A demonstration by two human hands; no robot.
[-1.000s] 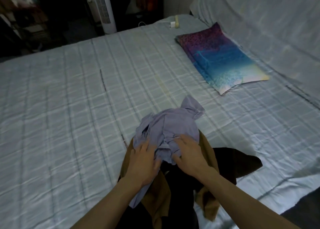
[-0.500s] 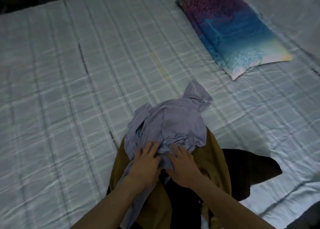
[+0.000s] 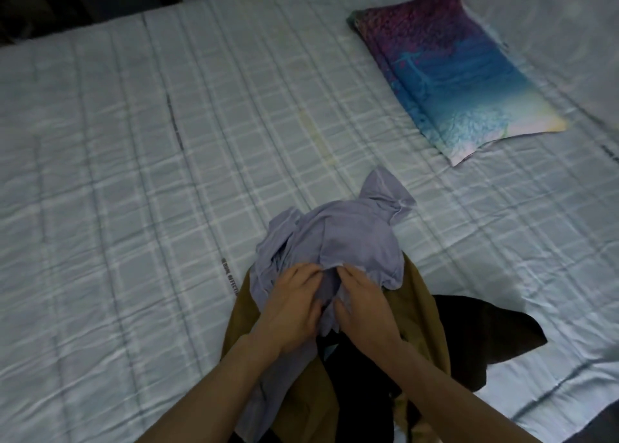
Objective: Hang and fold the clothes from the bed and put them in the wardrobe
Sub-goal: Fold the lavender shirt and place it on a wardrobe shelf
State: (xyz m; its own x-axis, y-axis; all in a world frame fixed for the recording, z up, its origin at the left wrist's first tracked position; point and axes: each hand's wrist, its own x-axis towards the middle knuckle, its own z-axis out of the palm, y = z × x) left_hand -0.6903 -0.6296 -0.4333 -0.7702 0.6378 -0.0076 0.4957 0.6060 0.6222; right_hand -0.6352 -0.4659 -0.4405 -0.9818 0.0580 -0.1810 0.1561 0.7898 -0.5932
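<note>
The left hand [image 3: 294, 305] and right hand [image 3: 366, 303] lay side by side, nearly touching, each with fingers and thumb curled into a bunched fold of the lilac garment [image 3: 355, 241]. That garment sat crumpled on top of a pile at the six o'clock edge of the checked bed sheet [image 3: 134, 174]. Under it lay a tan garment [image 3: 425, 308], a black garment [image 3: 485, 328] spread toward four o'clock, and a purple-and-blue pillow [image 3: 452, 71] rested well apart at one o'clock.
</note>
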